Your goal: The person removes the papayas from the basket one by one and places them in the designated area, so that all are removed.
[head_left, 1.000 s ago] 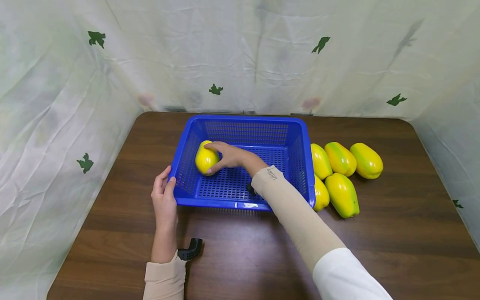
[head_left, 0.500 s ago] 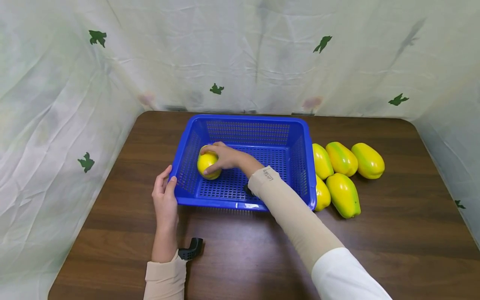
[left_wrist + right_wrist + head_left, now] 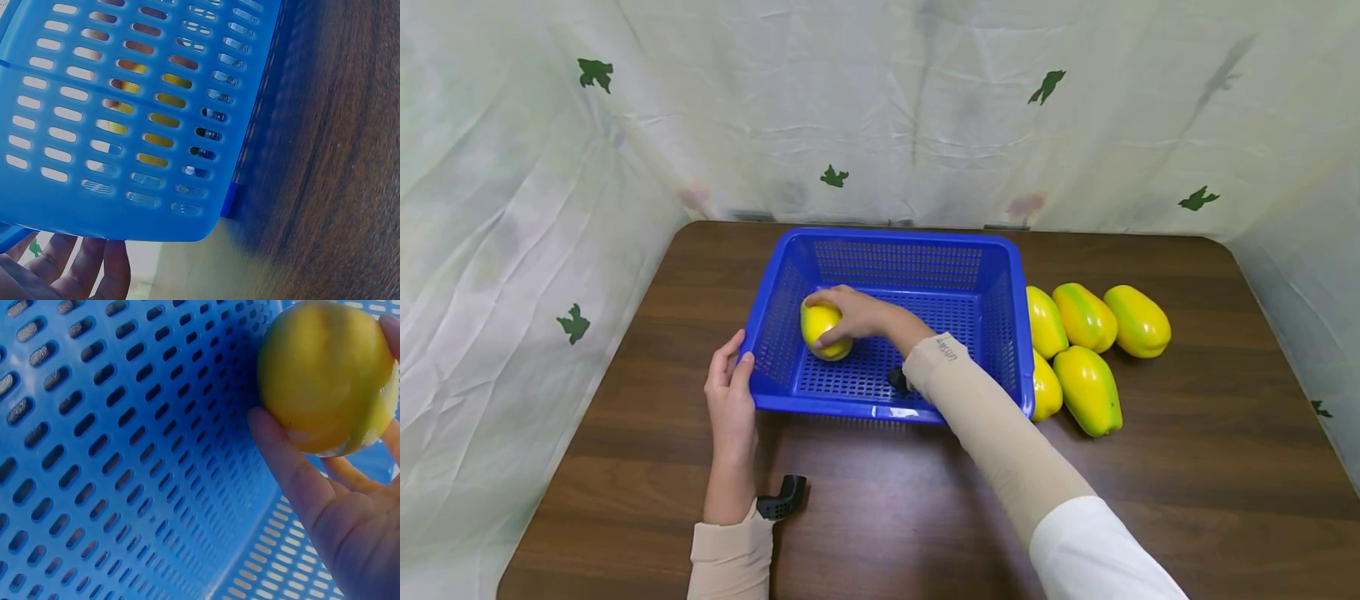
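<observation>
A blue perforated plastic basket (image 3: 895,411) stands on the table. My left hand (image 3: 732,400) grips its left rim near the front corner, thumb on top and fingers outside; in the left wrist view those fingers (image 3: 112,269) lie along the rim. Inside the basket, toward its left end, my right hand (image 3: 865,315) holds a glossy yellow-green papaya (image 3: 822,327) between thumb and fingers. The right wrist view has this papaya (image 3: 325,375) within the fingers, close to the basket's floor or wall; whether it touches is hard to tell.
Several more papayas lie on the brown wooden table (image 3: 1210,417) right of the basket, among them one in front (image 3: 1087,390) and one farthest right (image 3: 1137,322). A black wrist camera (image 3: 782,497) juts from the left sleeve. Pale curtain (image 3: 910,108) with green bird shapes surrounds the table.
My right hand, still holding the papaya, has shifted it slightly right and nearer to me inside the basket, and its tilt differs. My left hand keeps its place on the rim.
</observation>
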